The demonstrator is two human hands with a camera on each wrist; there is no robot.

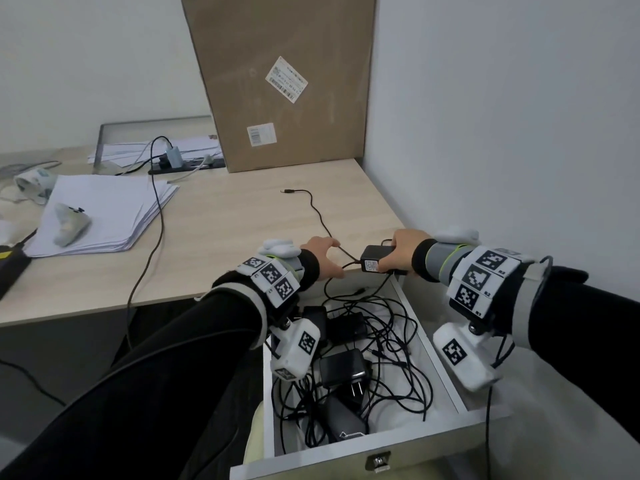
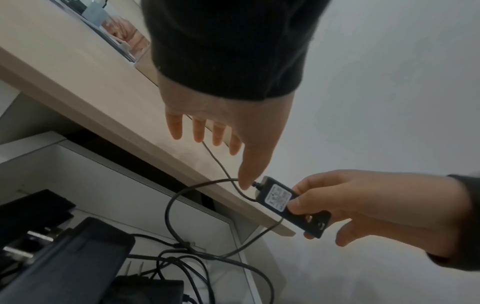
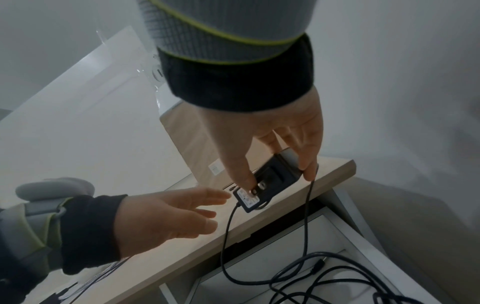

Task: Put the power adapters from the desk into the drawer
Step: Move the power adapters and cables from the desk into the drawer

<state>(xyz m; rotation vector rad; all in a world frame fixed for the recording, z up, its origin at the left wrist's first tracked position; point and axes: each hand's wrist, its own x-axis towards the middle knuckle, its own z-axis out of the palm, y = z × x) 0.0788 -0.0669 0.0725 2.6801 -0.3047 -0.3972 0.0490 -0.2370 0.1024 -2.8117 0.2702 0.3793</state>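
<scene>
The right hand [image 1: 401, 251] pinches a black power adapter [image 1: 375, 259] at the surface [image 1: 242, 230] edge, centre frame. The left hand [image 1: 320, 256], fingers spread loose, touches its cable [image 1: 320, 216] above the open drawer [image 1: 446, 368].

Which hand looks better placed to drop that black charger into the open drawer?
The right hand. It already grips the power adapter at the desk's front edge, right above the open drawer. The left hand is open and only touches the adapter's cable, which trails across the desk.

Office: desk [image 1: 221, 237], paper stack [image 1: 100, 216]
</scene>
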